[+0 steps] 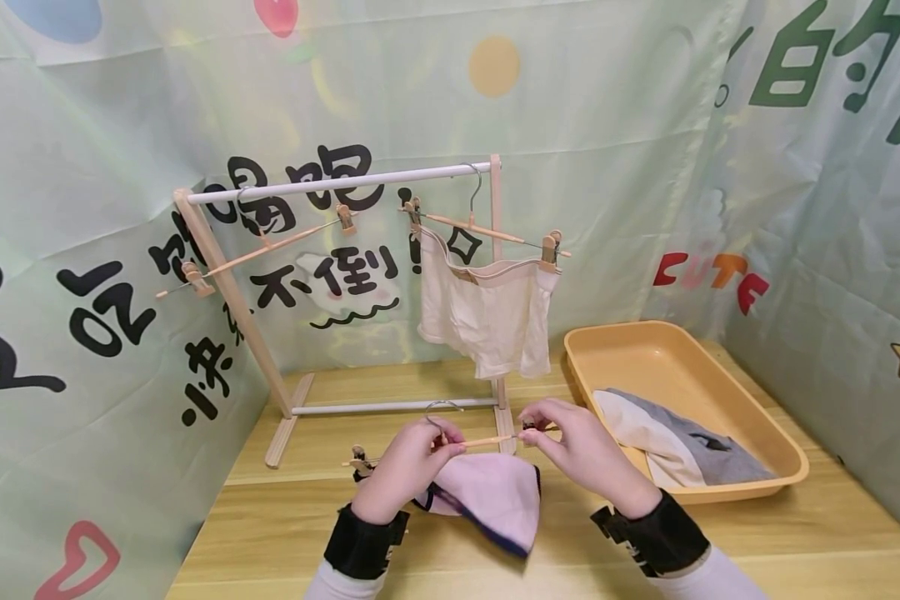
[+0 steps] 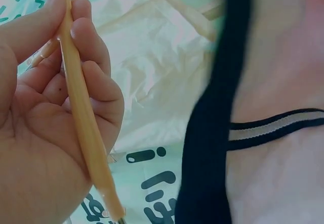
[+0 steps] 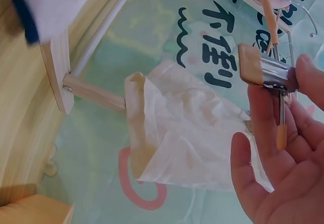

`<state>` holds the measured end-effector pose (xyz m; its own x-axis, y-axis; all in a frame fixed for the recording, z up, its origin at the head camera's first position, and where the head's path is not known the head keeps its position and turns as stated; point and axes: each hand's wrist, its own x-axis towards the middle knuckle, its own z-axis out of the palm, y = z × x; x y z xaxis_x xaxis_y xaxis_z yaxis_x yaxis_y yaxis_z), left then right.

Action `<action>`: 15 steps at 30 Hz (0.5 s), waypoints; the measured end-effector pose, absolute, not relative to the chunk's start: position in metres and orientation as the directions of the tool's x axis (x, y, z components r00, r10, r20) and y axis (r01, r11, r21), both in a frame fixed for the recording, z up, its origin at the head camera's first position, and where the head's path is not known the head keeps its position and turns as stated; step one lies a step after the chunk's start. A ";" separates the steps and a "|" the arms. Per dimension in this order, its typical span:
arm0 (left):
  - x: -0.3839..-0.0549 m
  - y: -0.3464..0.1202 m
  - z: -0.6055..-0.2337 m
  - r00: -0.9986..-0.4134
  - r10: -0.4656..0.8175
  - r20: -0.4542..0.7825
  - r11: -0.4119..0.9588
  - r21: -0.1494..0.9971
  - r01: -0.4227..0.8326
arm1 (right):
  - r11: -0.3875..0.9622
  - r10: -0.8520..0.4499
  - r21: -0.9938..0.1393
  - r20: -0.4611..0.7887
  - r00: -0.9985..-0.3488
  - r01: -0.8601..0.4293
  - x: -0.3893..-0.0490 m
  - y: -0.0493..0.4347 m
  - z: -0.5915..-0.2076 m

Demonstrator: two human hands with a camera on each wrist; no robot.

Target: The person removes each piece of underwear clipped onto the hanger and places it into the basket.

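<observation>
My left hand grips the wooden bar of a clip hanger close to its metal hook. At the bar's other end, the thumb and fingers of my right hand pinch a wood-and-metal clip. A pink garment with navy trim hangs below the bar, near the hanger's left clip; my left hand partly hides where they meet. The right clip has no cloth in it. Behind my hands, cream shorts hang by two clips from another hanger on the rack.
The wooden rack with a white rail stands at the back of the table. On its left side hangs a bare clip hanger. A yellow tray at the right holds grey and cream cloth. Printed fabric walls surround the table.
</observation>
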<state>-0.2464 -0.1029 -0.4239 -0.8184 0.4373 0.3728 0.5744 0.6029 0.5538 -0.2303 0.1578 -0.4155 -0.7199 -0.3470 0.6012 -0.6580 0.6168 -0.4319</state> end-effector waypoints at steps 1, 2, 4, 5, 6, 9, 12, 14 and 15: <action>-0.246 -0.103 -0.424 -0.820 0.434 0.373 0.603 0.556 0.572 | 0.619 -0.347 -0.433 0.598 -0.722 -0.656 -0.231 0.158 -0.415; -0.246 -0.103 -0.423 -0.821 0.433 0.373 0.601 0.559 0.571 | 0.619 -0.348 -0.434 0.594 -0.725 -0.654 -0.231 0.158 -0.416; -0.246 -0.103 -0.423 -0.822 0.432 0.372 0.600 0.561 0.570 | 0.625 -0.350 -0.435 0.587 -0.730 -0.649 -0.232 0.158 -0.416; -0.245 -0.103 -0.422 -0.822 0.432 0.372 0.601 0.561 0.570 | 0.627 -0.350 -0.435 0.583 -0.733 -0.646 -0.232 0.158 -0.416; -0.245 -0.103 -0.422 -0.821 0.431 0.374 0.601 0.559 0.570 | 0.630 -0.349 -0.437 0.579 -0.736 -0.642 -0.232 0.158 -0.416; -0.245 -0.103 -0.422 -0.821 0.430 0.376 0.603 0.557 0.571 | 0.644 -0.345 -0.434 0.571 -0.745 -0.630 -0.233 0.158 -0.417; -0.246 -0.103 -0.422 -0.820 0.431 0.376 0.603 0.556 0.572 | 0.656 -0.338 -0.434 0.563 -0.754 -0.617 -0.233 0.158 -0.417; -0.246 -0.102 -0.422 -0.821 0.432 0.374 0.604 0.556 0.571 | 0.661 -0.334 -0.436 0.559 -0.759 -0.611 -0.234 0.158 -0.418; -0.246 -0.102 -0.422 -0.822 0.431 0.372 0.605 0.556 0.569 | 0.663 -0.333 -0.435 0.557 -0.761 -0.609 -0.234 0.158 -0.418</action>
<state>-0.2456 -0.1022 -0.4218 -0.8220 0.4311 0.3720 0.5692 0.6054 0.5563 -0.2340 0.1579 -0.4179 -0.7607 -0.3329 0.5572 -0.6089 0.6632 -0.4352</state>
